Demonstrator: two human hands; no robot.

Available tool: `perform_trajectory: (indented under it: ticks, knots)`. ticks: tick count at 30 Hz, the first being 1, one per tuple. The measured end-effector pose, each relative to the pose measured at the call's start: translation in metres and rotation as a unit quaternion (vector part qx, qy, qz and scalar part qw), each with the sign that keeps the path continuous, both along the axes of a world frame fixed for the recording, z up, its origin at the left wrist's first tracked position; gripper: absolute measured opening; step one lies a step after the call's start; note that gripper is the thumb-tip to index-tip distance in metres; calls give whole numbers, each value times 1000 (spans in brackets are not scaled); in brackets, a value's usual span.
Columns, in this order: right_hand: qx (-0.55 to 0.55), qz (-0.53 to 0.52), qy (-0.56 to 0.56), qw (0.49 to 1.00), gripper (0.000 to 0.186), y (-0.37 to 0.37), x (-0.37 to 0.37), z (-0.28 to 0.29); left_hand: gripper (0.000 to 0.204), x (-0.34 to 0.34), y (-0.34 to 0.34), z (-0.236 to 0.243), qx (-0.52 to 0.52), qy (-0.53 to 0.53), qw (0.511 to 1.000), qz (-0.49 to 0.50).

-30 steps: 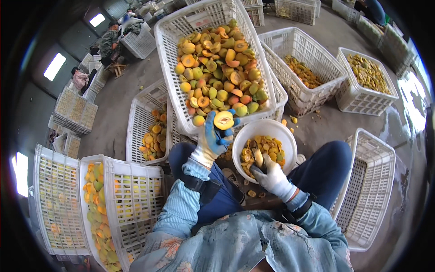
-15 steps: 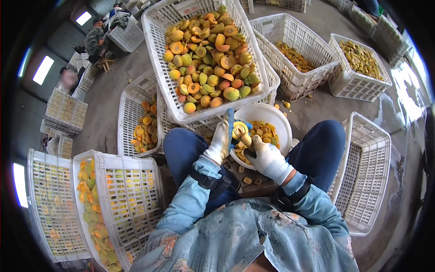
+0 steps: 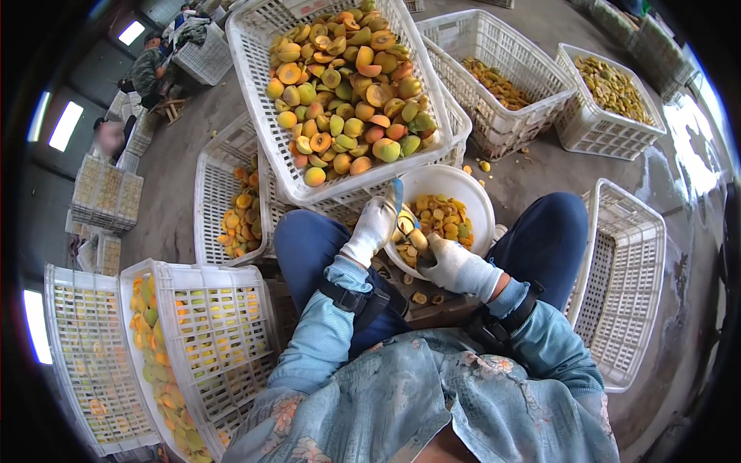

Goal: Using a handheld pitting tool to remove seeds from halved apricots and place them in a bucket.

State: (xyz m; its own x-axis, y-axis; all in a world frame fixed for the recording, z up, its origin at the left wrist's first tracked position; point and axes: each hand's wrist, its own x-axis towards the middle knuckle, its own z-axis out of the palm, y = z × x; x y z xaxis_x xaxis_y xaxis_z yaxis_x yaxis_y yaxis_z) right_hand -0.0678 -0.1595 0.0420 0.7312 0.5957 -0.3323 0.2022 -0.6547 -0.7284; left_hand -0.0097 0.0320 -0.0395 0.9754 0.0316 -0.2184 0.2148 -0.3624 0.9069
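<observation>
My left hand point(image 3: 375, 229), in a white glove with blue fingertips, is closed around a yellow peach half point(image 3: 405, 224). Facing it, my gloved right hand point(image 3: 461, 269) grips a short tool with a rounded wooden handle point(image 3: 417, 240). Its working end meets the fruit and cannot be made out. Both hands are over the near left rim of a round white tub point(image 3: 484, 202), between my knees. Inside the tub lie many yellow peach pieces point(image 3: 441, 216). A few cut scraps point(image 3: 419, 298) are below the tub.
A white crate point(image 3: 290, 181) piled with halved peaches stands just beyond the tub. More fruit crates point(image 3: 218, 289) are at my left, and two point(image 3: 567, 102) at the far right. Another white crate point(image 3: 650, 297) stands beside my right knee. People point(image 3: 147, 69) sit far left.
The peach half has turned, so its cut face shows less. My left fingers have curled further around it. The whole view has shifted slightly; both hands stay close together by the tub.
</observation>
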Motion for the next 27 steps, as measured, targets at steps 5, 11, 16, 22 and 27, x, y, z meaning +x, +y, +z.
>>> perform_trajectory:
  ticks: [5,11,16,22,27]
  knots:
    - [110,-71,15,991,41,3,-9,-45,81,0,-20,40,-29,27,997,-64]
    - [220,-183,120,951,40,19,-16,-22,84,-8,-23,43,-184,64,980,-31]
    - [175,-168,185,952,43,17,-6,-28,85,-7,-21,30,-111,-7,994,-25]
    - [85,-104,51,990,30,8,-6,-7,77,-6,-12,30,-14,5,998,-68]
    - [23,3,30,999,41,-1,-7,1,73,-3,5,-1,182,-55,976,-106]
